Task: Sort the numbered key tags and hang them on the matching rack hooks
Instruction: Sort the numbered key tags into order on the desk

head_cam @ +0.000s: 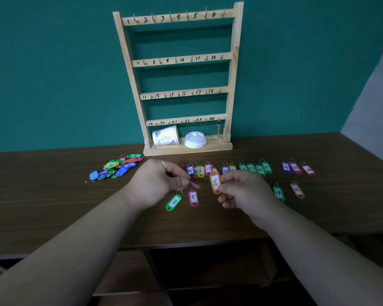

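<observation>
Over the middle of the table (53, 206), the right hand (245, 191) pinches an orange tag marked 8 (215, 183) upright. The left hand (159, 182) pinches a pink tag (195, 185). The rack (179, 60) stands at the back edge, with a row of tags (251, 167) before it.

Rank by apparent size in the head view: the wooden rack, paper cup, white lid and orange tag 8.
Largest: wooden rack.
Next: paper cup and white lid, too alike to rank.
Smallest: orange tag 8, though nearest the camera.
</observation>
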